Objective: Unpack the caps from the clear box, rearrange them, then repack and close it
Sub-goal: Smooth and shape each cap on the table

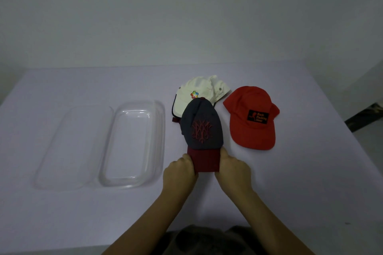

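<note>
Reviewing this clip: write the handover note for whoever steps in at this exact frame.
Hands: left hand and right hand pinch either side of the grey cap by its maroon brim.
Things: white cap lies behind it, partly under its crown; red cap sits apart to the right. Clear box is empty, its lid open flat to the left.
Done: all three caps out.
Left: finish rearranging, repack, close.

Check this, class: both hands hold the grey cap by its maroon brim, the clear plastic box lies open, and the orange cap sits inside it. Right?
Not quite. The head view shows the orange cap on the white table, not inside the clear plastic box. The rest stands.
</note>
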Motion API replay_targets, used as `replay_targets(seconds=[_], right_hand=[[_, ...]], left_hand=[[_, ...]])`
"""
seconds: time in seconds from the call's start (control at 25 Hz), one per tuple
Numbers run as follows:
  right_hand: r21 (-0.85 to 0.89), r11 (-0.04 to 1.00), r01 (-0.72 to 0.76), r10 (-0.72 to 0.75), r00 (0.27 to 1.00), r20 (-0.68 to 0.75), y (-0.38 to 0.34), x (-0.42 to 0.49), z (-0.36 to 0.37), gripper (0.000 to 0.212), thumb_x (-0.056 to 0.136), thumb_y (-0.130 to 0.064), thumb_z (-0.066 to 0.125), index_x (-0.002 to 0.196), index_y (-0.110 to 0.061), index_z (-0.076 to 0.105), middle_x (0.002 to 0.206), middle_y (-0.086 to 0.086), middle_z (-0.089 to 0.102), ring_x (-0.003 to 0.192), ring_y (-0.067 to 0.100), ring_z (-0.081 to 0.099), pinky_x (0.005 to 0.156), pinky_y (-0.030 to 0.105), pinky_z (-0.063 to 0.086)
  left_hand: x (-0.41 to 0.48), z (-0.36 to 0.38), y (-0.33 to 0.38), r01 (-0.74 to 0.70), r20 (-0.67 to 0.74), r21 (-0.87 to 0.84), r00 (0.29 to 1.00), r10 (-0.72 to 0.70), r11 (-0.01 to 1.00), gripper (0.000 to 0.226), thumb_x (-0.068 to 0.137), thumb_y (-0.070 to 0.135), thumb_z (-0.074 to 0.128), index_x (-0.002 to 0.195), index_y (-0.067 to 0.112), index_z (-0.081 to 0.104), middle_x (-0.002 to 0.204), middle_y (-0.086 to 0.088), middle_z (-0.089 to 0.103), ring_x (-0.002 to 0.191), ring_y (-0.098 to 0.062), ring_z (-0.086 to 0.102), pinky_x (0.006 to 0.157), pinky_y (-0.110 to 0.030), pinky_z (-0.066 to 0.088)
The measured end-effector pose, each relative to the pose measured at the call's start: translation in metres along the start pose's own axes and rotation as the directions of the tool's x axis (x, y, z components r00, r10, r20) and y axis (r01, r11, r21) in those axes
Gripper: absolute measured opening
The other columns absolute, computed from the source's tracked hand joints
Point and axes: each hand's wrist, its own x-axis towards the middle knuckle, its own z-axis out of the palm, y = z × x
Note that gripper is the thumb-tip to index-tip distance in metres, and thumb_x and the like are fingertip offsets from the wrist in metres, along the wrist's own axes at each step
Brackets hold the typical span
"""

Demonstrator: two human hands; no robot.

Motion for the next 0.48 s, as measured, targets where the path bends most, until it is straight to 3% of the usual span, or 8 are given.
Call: replay_targets(seconds=[0.08, 0.16, 0.24, 0.32, 0.36, 0.4, 0.48], right_hand=[[0.107, 0.994, -0.017, 0.014, 0.999, 0.037, -0.009, -0.001, 0.001, 0.042, 0.082, -0.001, 0.055, 0.124, -0.001, 0.052, 0.073, 0.015, 0.068, 0.058, 0.024, 0.059, 0.050, 0.028, 0.042], [0.221, 0.974, -0.059, 0.028, 0.990, 0.142, -0.010, -0.001, 0.003, 0.040, 0.090, -0.003, 0.046, 0.130, -0.004, 0.046, 0.093, 0.017, 0.069, 0.077, 0.027, 0.064, 0.065, 0.031, 0.048], [0.313, 0.949, -0.043, 0.004, 0.992, 0.125, -0.009, -0.002, 0.005, 0.044, 0.092, -0.005, 0.045, 0.135, -0.009, 0.041, 0.098, 0.007, 0.067, 0.082, 0.019, 0.063, 0.070, 0.026, 0.049], [0.578, 0.812, -0.086, 0.019, 0.992, 0.122, -0.011, -0.004, 0.001, 0.056, 0.092, 0.000, 0.043, 0.141, -0.023, 0.029, 0.112, -0.015, 0.057, 0.094, 0.000, 0.057, 0.081, 0.017, 0.047], [0.718, 0.681, -0.143, 0.037, 0.986, 0.161, -0.010, -0.005, -0.001, 0.063, 0.090, 0.007, 0.041, 0.140, -0.029, 0.026, 0.119, -0.019, 0.051, 0.101, -0.005, 0.053, 0.086, 0.015, 0.045], [0.843, 0.482, -0.239, 0.064, 0.969, 0.238, -0.007, -0.004, -0.005, 0.068, 0.087, 0.015, 0.037, 0.136, -0.030, 0.029, 0.123, -0.016, 0.051, 0.104, -0.002, 0.054, 0.088, 0.018, 0.047], [0.894, -0.107, -0.434, 0.066, 0.894, 0.442, -0.007, -0.004, -0.014, 0.059, 0.083, 0.018, 0.031, 0.124, -0.022, 0.046, 0.117, 0.000, 0.063, 0.100, 0.013, 0.062, 0.081, 0.029, 0.054]], left_hand=[[-0.001, 0.013, -0.001, 0.108, 0.039, -0.235, 0.994, -0.102, 0.966, 0.026, 0.082, 0.000, 0.054, 0.065, 0.017, 0.042, 0.060, -0.004, 0.058, 0.046, -0.010, 0.038, 0.041, -0.028, 0.033], [0.000, 0.018, -0.001, 0.167, 0.083, -0.439, 0.986, -0.145, 0.883, 0.033, 0.087, -0.005, 0.047, 0.066, 0.020, 0.045, 0.059, 0.004, 0.051, 0.052, -0.013, 0.048, 0.055, -0.039, 0.049], [-0.002, 0.017, -0.004, 0.152, 0.068, -0.427, 0.988, -0.136, 0.891, 0.024, 0.089, -0.005, 0.045, 0.075, 0.013, 0.052, 0.060, 0.004, 0.051, 0.052, -0.010, 0.047, 0.056, -0.038, 0.047], [-0.007, 0.016, -0.010, 0.078, -0.024, -0.306, 0.996, -0.090, 0.949, 0.014, 0.087, -0.005, 0.044, 0.084, 0.006, 0.051, 0.066, -0.007, 0.058, 0.052, -0.012, 0.043, 0.051, -0.030, 0.035], [-0.008, 0.014, -0.012, 0.063, -0.074, -0.263, 0.994, -0.085, 0.963, 0.009, 0.086, -0.005, 0.045, 0.089, 0.002, 0.050, 0.069, -0.011, 0.060, 0.053, -0.015, 0.044, 0.050, -0.028, 0.032], [-0.009, 0.014, -0.015, 0.059, -0.116, -0.236, 0.989, -0.088, 0.970, 0.012, 0.086, -0.004, 0.046, 0.097, -0.001, 0.050, 0.070, -0.013, 0.061, 0.053, -0.017, 0.045, 0.050, -0.028, 0.032], [-0.011, 0.015, -0.017, 0.064, -0.133, -0.216, 0.987, -0.095, 0.974, 0.026, 0.088, -0.001, 0.045, 0.114, -0.001, 0.047, 0.073, -0.012, 0.061, 0.057, -0.018, 0.049, 0.051, -0.028, 0.034]])
